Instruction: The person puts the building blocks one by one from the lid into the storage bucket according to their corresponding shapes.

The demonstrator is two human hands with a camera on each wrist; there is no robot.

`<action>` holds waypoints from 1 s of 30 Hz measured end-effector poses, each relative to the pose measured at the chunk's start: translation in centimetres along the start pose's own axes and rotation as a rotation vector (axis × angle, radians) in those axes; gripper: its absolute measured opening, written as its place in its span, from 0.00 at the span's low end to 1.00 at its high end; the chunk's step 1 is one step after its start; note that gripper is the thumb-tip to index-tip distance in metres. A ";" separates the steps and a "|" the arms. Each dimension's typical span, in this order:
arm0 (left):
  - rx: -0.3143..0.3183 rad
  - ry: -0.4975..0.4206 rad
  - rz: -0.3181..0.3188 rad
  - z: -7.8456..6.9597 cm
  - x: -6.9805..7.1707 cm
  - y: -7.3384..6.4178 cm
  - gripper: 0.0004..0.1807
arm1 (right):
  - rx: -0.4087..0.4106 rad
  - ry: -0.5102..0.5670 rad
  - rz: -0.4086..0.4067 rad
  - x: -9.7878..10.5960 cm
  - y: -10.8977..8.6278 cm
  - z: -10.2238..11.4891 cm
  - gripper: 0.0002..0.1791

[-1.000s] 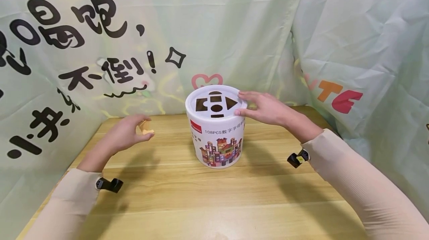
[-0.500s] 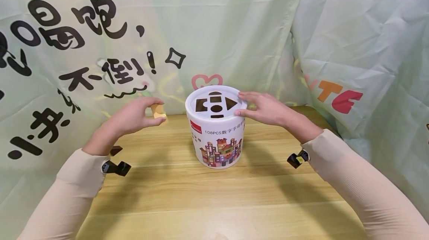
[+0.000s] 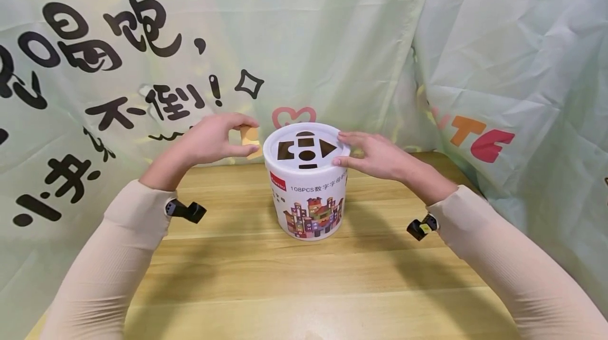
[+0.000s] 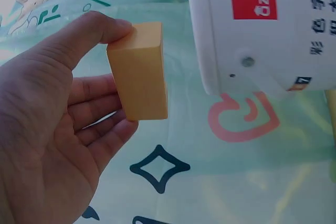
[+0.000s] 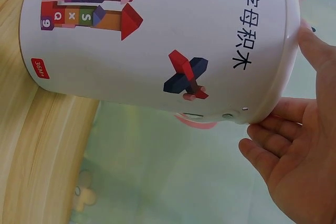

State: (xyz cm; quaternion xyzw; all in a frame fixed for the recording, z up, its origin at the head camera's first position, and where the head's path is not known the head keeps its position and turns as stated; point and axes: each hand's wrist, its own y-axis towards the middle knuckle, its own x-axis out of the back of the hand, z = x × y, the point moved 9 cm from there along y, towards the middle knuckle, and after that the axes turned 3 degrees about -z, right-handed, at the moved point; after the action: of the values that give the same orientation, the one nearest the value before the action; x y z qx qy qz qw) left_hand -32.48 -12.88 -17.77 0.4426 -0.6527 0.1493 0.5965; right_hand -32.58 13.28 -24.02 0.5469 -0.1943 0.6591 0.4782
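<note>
My left hand (image 3: pixel 214 137) pinches a yellow-orange block (image 3: pixel 249 137) by its ends, thumb against fingers. In the left wrist view the block (image 4: pixel 139 77) looks oblong with flat faces. It is held just left of the rim of a white bucket (image 3: pixel 309 181), apart from it. The bucket stands upright, its lid (image 3: pixel 285 135) cut with several shaped holes, including a triangle, a circle and a notched rectangle. On the bucket's right, my right hand (image 3: pixel 380 155) rests with thumb and fingers spread along the rim. Its fingers (image 5: pixel 273 135) touch the side of the rim in the right wrist view.
The bucket sits on a wooden table (image 3: pixel 294 287) towards its back edge. Behind and beside it hangs a pale green printed cloth (image 3: pixel 342 39), close to the back of the bucket. Small black cameras (image 3: pixel 187 211) are worn on both wrists.
My left hand has moved right and up with the block, from the table's left side to beside the bucket's rim. The right hand and the bucket have stayed in place.
</note>
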 end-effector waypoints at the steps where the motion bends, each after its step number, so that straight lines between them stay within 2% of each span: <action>1: -0.004 -0.011 0.008 -0.1 0.0 0.3 0.28 | -0.001 0.001 0.000 0.0 0.0 0.0 0.46; 9: -0.056 -0.073 0.069 -0.9 -0.8 2.6 0.27 | 0.000 -0.007 -0.004 0.1 0.0 0.0 0.46; 15: -0.057 -0.109 0.113 -1.0 -2.0 4.0 0.29 | -0.004 -0.005 0.007 -0.1 0.0 0.0 0.46; 24: -0.046 -0.185 0.178 -0.8 -3.9 5.3 0.30 | -0.003 -0.006 0.009 -0.1 -0.1 0.0 0.46; 30: -0.048 -0.180 0.222 -0.7 -5.2 6.0 0.30 | -0.002 -0.006 0.008 0.0 -0.1 0.0 0.46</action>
State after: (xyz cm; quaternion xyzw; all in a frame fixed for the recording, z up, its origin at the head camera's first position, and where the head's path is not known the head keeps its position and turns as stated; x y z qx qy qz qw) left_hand -37.09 -6.90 -20.31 0.3649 -0.7519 0.1584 0.5258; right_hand -32.52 13.31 -24.07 0.5475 -0.1984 0.6592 0.4757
